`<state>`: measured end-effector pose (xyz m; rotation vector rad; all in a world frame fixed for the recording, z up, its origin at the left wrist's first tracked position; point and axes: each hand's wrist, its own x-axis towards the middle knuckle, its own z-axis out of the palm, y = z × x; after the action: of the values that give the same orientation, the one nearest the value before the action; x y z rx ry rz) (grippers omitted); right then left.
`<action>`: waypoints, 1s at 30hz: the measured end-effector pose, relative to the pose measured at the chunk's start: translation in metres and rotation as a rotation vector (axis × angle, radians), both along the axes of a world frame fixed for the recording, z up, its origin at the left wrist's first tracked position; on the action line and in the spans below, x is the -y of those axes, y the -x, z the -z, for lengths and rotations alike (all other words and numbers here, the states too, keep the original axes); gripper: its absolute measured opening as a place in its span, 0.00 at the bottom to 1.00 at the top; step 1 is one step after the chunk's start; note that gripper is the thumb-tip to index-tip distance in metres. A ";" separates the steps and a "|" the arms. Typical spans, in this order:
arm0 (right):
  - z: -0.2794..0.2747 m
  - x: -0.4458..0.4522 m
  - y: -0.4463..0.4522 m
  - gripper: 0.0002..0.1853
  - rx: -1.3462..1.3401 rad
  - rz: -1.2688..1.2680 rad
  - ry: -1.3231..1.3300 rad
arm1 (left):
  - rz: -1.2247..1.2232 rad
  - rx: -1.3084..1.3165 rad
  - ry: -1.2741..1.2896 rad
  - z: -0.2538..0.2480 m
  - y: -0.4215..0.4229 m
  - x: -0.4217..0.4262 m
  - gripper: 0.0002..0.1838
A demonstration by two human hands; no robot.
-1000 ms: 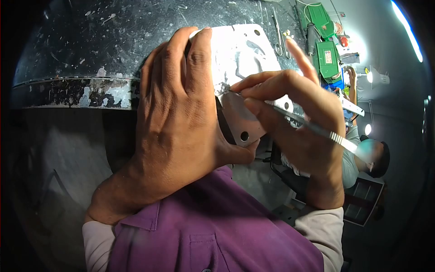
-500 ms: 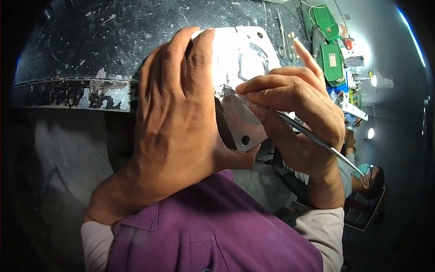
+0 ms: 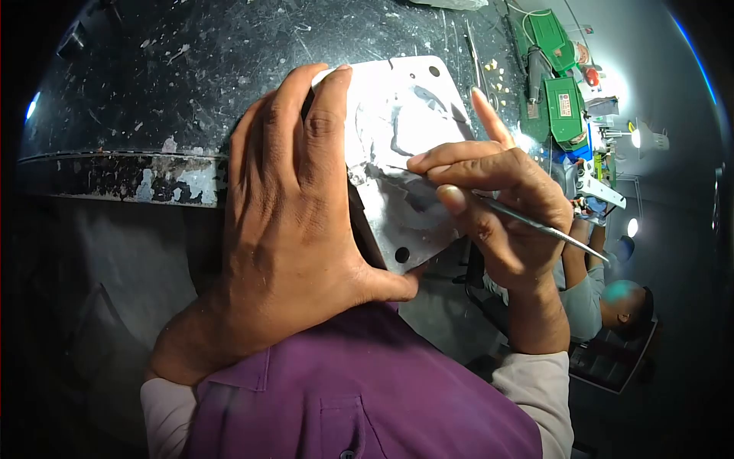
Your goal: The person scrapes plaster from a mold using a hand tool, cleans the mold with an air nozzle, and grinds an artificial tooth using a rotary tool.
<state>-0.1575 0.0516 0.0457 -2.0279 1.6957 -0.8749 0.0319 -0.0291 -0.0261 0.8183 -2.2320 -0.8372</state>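
Note:
A metal flask half (image 3: 391,229) with holes at its corners and a bright, glaring white inner surface is held at the bench edge. My left hand (image 3: 287,206) grips its left side, fingers along the upper left and thumb under the lower edge. Between the thumb and fingers of my right hand (image 3: 512,199) is a slender metal carving tool (image 3: 539,224), held like a pen. Its working tip lies by the middle of the flask half, hidden by the fingertips and glare. The little finger of that hand is raised.
The dark bench (image 3: 206,99) is scratched and paint-spotted. Beyond my right hand lie scissors-like tools (image 3: 475,57), small pale yellow bits (image 3: 493,66), a dark handpiece (image 3: 534,76) and a green box (image 3: 564,111). Another person (image 3: 589,310) sits at the right, near a lamp (image 3: 648,138).
The view has shifted a little, and the flask half with both hands appears slightly lower and further left. The carving tool's rear end has swung up a little. Both grips stay the same.

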 end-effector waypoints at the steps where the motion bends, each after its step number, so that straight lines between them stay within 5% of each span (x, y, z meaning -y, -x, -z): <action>1: 0.001 0.000 -0.003 0.02 0.008 -0.006 0.017 | 0.002 0.003 0.004 -0.001 -0.004 0.001 0.74; 5: -0.006 0.006 0.003 0.05 -0.172 -0.128 -0.028 | 0.014 0.019 -0.030 -0.006 0.005 0.002 0.75; 9: -0.008 0.010 -0.001 0.05 -0.559 -0.275 0.218 | 0.013 0.010 -0.018 -0.004 0.004 0.003 0.73; 17: -0.016 0.005 -0.017 0.07 -0.065 0.042 -0.067 | -0.024 -0.017 -0.032 -0.003 0.008 0.001 0.72; 30: -0.020 0.006 -0.029 0.05 -0.204 0.106 -0.060 | -0.011 -0.024 0.007 0.000 0.007 0.002 0.71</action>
<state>-0.1283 0.0458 0.0653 -2.0631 1.9289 -0.6583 0.0251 -0.0308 -0.0265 0.8122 -2.2062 -0.8295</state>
